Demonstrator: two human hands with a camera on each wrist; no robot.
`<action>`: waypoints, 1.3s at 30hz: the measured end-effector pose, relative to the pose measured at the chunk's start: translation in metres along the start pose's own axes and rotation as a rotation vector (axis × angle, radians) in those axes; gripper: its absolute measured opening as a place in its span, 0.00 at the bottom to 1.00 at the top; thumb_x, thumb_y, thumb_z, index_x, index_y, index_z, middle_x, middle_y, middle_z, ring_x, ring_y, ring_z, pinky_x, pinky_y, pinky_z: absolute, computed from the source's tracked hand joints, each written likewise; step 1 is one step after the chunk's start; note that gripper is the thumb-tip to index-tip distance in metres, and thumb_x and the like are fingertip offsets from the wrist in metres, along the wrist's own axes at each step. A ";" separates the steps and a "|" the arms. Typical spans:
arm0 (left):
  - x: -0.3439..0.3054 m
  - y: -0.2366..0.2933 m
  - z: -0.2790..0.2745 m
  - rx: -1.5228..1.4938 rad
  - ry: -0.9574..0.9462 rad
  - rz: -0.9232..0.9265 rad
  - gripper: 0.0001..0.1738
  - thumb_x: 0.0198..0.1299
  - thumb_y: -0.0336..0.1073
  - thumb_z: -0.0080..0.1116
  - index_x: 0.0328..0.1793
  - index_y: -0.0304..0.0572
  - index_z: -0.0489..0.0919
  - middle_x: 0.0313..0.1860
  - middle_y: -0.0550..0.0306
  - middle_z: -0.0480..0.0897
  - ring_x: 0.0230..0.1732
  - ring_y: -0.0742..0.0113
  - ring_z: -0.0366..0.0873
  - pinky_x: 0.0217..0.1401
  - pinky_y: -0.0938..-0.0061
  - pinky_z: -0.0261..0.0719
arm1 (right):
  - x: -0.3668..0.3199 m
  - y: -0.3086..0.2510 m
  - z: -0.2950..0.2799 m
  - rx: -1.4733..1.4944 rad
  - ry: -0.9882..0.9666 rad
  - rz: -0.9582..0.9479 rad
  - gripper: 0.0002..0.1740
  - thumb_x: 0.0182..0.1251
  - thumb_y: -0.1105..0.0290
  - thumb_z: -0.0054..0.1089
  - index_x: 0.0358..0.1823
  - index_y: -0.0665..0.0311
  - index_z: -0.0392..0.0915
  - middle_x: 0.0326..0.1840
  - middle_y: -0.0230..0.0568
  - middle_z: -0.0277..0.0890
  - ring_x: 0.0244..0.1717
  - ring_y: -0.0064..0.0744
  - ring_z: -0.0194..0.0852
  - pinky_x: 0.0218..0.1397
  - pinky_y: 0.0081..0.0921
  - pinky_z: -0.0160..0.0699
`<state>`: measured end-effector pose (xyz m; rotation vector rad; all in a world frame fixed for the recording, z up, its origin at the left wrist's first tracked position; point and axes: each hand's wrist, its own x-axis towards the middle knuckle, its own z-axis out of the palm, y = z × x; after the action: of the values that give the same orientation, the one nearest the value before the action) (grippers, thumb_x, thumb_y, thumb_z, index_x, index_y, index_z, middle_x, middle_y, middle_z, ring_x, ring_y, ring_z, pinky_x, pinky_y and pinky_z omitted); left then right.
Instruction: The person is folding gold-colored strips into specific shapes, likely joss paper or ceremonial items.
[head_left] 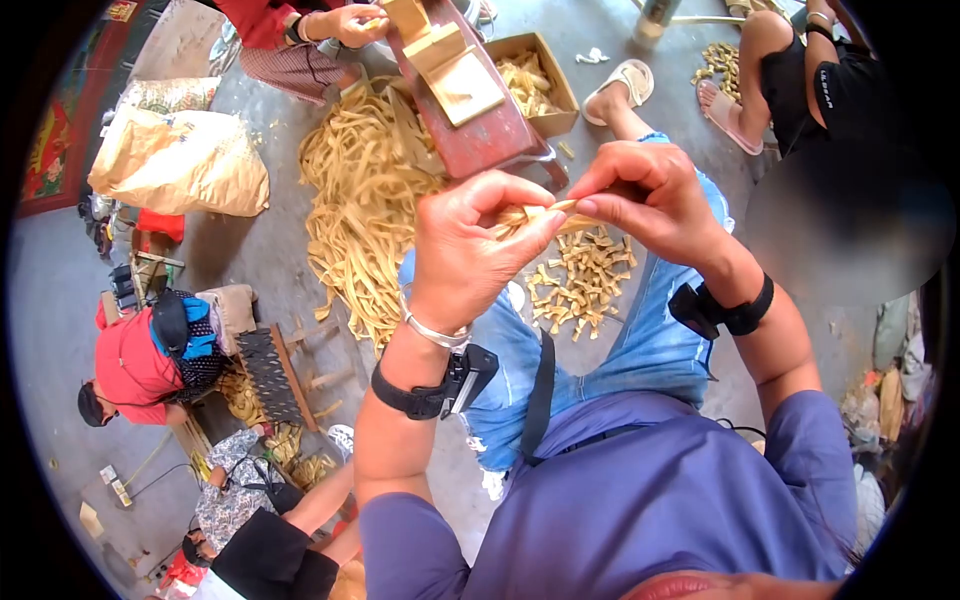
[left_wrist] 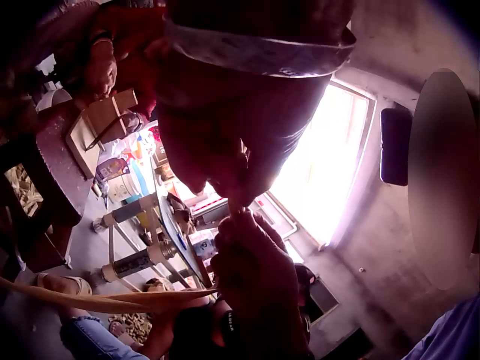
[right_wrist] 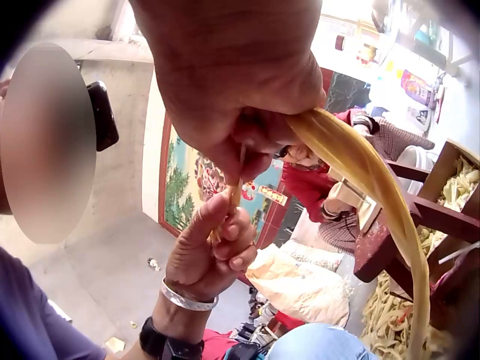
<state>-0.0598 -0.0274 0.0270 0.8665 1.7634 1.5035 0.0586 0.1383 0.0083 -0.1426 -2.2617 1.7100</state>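
Observation:
Both hands meet in front of the lap and pinch a tan, flexible strip [head_left: 567, 205] between thumbs and fingers. The left hand [head_left: 465, 250] grips one part of it, fingers curled, its thumb tip near the right hand's. Opposite it, the right hand [head_left: 655, 200] pinches a short narrow part. In the right wrist view a long, folded length of the strip [right_wrist: 375, 169] arcs down from the right hand [right_wrist: 232, 67], while the left hand [right_wrist: 210, 247] holds below it. Under the hands, small knotted tan pieces [head_left: 585, 280] lie heaped on the floor.
A large pile of long tan strips [head_left: 350, 190] spreads at front left. Beyond the hands stands a red bench [head_left: 490, 150] with a wooden block device [head_left: 455, 75], beside a cardboard box [head_left: 560, 122]. Several people sit around; a sack [head_left: 180, 160] lies left.

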 end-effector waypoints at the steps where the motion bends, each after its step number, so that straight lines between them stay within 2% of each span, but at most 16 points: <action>1: 0.002 -0.004 -0.004 -0.013 -0.012 -0.027 0.09 0.52 0.24 0.69 0.38 0.33 0.81 0.33 0.63 0.82 0.31 0.83 0.76 0.32 0.88 0.74 | 0.002 0.003 -0.002 -0.021 -0.008 -0.003 0.05 0.59 0.74 0.66 0.32 0.69 0.81 0.25 0.32 0.73 0.25 0.16 0.68 0.26 0.17 0.64; 6: 0.009 -0.018 -0.015 -0.079 -0.089 -0.045 0.14 0.52 0.23 0.68 0.46 0.32 0.80 0.35 0.59 0.83 0.36 0.79 0.80 0.37 0.86 0.78 | 0.008 0.029 0.000 0.072 0.008 0.067 0.05 0.60 0.74 0.65 0.35 0.68 0.80 0.27 0.31 0.75 0.26 0.13 0.67 0.27 0.15 0.63; 9: 0.015 -0.031 -0.020 0.024 -0.065 0.056 0.18 0.51 0.24 0.69 0.50 0.30 0.79 0.37 0.57 0.84 0.36 0.75 0.82 0.38 0.83 0.81 | 0.013 0.039 0.003 0.093 0.018 0.127 0.07 0.59 0.76 0.65 0.38 0.68 0.80 0.27 0.35 0.76 0.26 0.19 0.71 0.28 0.17 0.67; 10: 0.016 -0.033 -0.021 0.064 -0.041 0.073 0.19 0.51 0.24 0.69 0.50 0.30 0.79 0.37 0.56 0.84 0.35 0.74 0.82 0.38 0.82 0.81 | 0.017 0.039 0.008 0.005 0.022 0.021 0.08 0.57 0.76 0.65 0.39 0.68 0.80 0.28 0.36 0.76 0.27 0.23 0.73 0.28 0.19 0.69; 12: 0.019 -0.038 -0.022 0.359 0.089 0.156 0.16 0.48 0.34 0.72 0.40 0.34 0.80 0.30 0.56 0.83 0.30 0.70 0.81 0.32 0.78 0.79 | 0.025 0.038 0.020 -0.169 0.028 -0.187 0.11 0.55 0.77 0.66 0.41 0.68 0.79 0.28 0.39 0.77 0.27 0.29 0.75 0.29 0.22 0.71; 14: 0.022 -0.040 -0.029 0.688 0.156 0.232 0.20 0.45 0.46 0.74 0.32 0.38 0.79 0.24 0.54 0.80 0.27 0.61 0.81 0.30 0.73 0.76 | 0.029 0.038 0.019 -0.224 -0.016 -0.190 0.12 0.52 0.76 0.68 0.40 0.67 0.80 0.28 0.42 0.77 0.27 0.38 0.75 0.29 0.28 0.73; 15: 0.021 -0.040 -0.036 0.761 0.083 0.192 0.19 0.44 0.42 0.75 0.31 0.37 0.78 0.22 0.60 0.79 0.21 0.74 0.74 0.25 0.78 0.72 | 0.032 0.033 0.016 -0.252 -0.028 -0.171 0.12 0.52 0.75 0.68 0.39 0.67 0.81 0.28 0.41 0.76 0.27 0.38 0.75 0.29 0.28 0.72; 18: 0.020 -0.050 -0.043 0.624 -0.030 0.137 0.19 0.43 0.42 0.76 0.30 0.37 0.77 0.19 0.59 0.75 0.18 0.72 0.70 0.24 0.78 0.70 | 0.039 0.029 0.011 -0.280 -0.063 -0.137 0.09 0.53 0.75 0.68 0.37 0.66 0.81 0.27 0.41 0.76 0.27 0.37 0.74 0.29 0.29 0.71; 22: 0.023 -0.054 -0.045 0.737 -0.103 0.357 0.14 0.57 0.39 0.65 0.29 0.36 0.77 0.20 0.59 0.73 0.21 0.72 0.70 0.26 0.77 0.69 | 0.048 0.033 0.013 -0.264 -0.060 -0.175 0.06 0.56 0.73 0.67 0.34 0.66 0.82 0.25 0.41 0.75 0.26 0.36 0.73 0.28 0.28 0.70; 28: 0.024 -0.067 -0.070 0.284 -0.211 0.075 0.11 0.62 0.37 0.60 0.33 0.36 0.80 0.28 0.61 0.78 0.29 0.72 0.75 0.34 0.77 0.74 | 0.048 0.044 0.011 -0.247 -0.109 -0.077 0.07 0.60 0.70 0.65 0.31 0.68 0.81 0.22 0.40 0.75 0.24 0.34 0.72 0.26 0.28 0.67; 30: 0.035 -0.060 -0.065 -0.056 -0.014 -0.021 0.08 0.60 0.34 0.62 0.38 0.36 0.81 0.33 0.62 0.80 0.33 0.74 0.77 0.40 0.79 0.76 | 0.054 0.049 0.013 -0.185 -0.098 -0.050 0.08 0.61 0.70 0.64 0.31 0.68 0.81 0.22 0.39 0.76 0.24 0.30 0.71 0.26 0.27 0.66; 32: 0.047 -0.042 -0.059 -0.165 -0.028 -0.060 0.10 0.57 0.30 0.65 0.44 0.35 0.82 0.38 0.62 0.82 0.38 0.75 0.79 0.45 0.80 0.77 | 0.061 0.051 0.012 -0.111 -0.129 0.023 0.09 0.61 0.69 0.65 0.32 0.69 0.81 0.23 0.38 0.76 0.24 0.24 0.71 0.26 0.26 0.66; 34: 0.055 -0.027 -0.055 -0.044 -0.244 -0.043 0.16 0.53 0.27 0.67 0.49 0.34 0.81 0.42 0.61 0.83 0.42 0.75 0.80 0.50 0.80 0.77 | 0.067 0.050 0.009 -0.025 -0.210 0.142 0.10 0.60 0.68 0.66 0.33 0.69 0.81 0.24 0.36 0.77 0.26 0.19 0.71 0.27 0.23 0.67; 35: 0.059 -0.040 -0.047 0.004 -0.170 0.147 0.17 0.51 0.22 0.68 0.49 0.31 0.80 0.43 0.56 0.83 0.40 0.74 0.81 0.45 0.80 0.80 | 0.072 0.050 0.007 0.014 -0.250 0.197 0.11 0.60 0.67 0.66 0.34 0.69 0.81 0.24 0.35 0.77 0.27 0.16 0.71 0.28 0.22 0.68; 38: 0.063 -0.041 -0.051 -0.210 -0.087 -0.197 0.12 0.53 0.25 0.67 0.45 0.31 0.81 0.41 0.54 0.83 0.37 0.78 0.80 0.35 0.84 0.78 | 0.079 0.049 0.006 0.031 -0.162 0.064 0.10 0.58 0.69 0.69 0.35 0.69 0.82 0.26 0.33 0.78 0.30 0.16 0.74 0.30 0.20 0.71; 39: 0.065 -0.045 -0.052 -0.265 -0.088 -0.192 0.10 0.54 0.24 0.66 0.43 0.30 0.80 0.39 0.54 0.83 0.33 0.79 0.80 0.30 0.85 0.78 | 0.086 0.039 0.003 0.108 -0.198 0.119 0.10 0.54 0.72 0.70 0.37 0.67 0.83 0.27 0.35 0.79 0.31 0.21 0.77 0.33 0.20 0.74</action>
<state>-0.1426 -0.0087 -0.0154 0.6028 1.4955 1.5052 -0.0283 0.1687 -0.0140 -0.0887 -2.3334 1.9834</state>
